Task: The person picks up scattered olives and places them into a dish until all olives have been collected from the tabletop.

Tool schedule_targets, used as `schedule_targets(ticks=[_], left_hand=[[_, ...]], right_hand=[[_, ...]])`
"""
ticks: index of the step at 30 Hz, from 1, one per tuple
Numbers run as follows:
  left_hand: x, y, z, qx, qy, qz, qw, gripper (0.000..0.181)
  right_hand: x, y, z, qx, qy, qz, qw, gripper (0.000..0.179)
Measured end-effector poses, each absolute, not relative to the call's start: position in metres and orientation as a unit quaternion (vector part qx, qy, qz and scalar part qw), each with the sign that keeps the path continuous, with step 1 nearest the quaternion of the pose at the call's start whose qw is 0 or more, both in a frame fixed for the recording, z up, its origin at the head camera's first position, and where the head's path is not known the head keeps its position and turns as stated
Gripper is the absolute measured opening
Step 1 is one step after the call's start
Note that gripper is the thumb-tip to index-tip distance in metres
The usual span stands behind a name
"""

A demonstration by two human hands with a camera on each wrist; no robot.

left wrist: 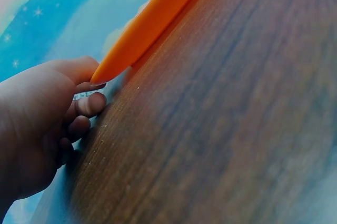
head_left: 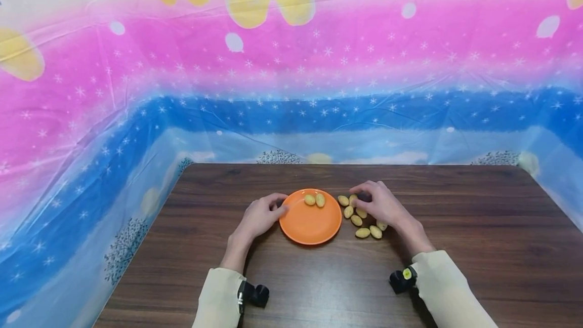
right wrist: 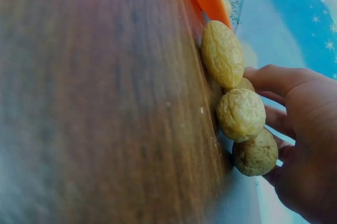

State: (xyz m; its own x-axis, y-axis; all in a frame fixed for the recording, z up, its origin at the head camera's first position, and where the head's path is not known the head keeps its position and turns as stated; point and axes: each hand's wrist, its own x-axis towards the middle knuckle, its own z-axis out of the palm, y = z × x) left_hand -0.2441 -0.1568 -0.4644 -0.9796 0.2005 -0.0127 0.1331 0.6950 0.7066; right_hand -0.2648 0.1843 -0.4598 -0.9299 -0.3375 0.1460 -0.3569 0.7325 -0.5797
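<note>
An orange plate (head_left: pixel 309 229) lies on the table, with two small yellow potatoes (head_left: pixel 320 200) near its far rim. My left hand (head_left: pixel 260 216) holds the plate's left rim, as the left wrist view shows with the thumb and fingers at the orange edge (left wrist: pixel 142 29). Right of the plate, several wrinkled oval potatoes (head_left: pixel 363 233) lie loose. Over them reaches my right hand (head_left: pixel 382 204), thumb and forefinger curled about one potato (head_left: pixel 352 200) at the far side. In the right wrist view, nearer potatoes (right wrist: pixel 241 114) partly hide those fingertips.
The dark wooden table (head_left: pixel 314 287) runs to a patterned cloth backdrop (head_left: pixel 300 115) behind and at the sides. A black camera (head_left: pixel 255 295) is strapped to the left wrist, and another camera (head_left: pixel 403 281) to the right.
</note>
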Motion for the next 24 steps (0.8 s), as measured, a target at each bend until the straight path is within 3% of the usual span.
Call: schedule_targets(ticks=[14,24], left_hand=[[-0.2454,-0.1563,-0.4642,0.092,0.921,0.377,0.044,0.037],[-0.2458,-0.1561,-0.4636,0.097,0.920,0.377,0.041,0.036]], right_hand=[[-0.2657,0.1847,-0.4569,0.186,-0.923,0.338,-0.003,0.030],[-0.2662,0.1850,-0.4555,0.182,-0.926,0.329,0.032,0.025]])
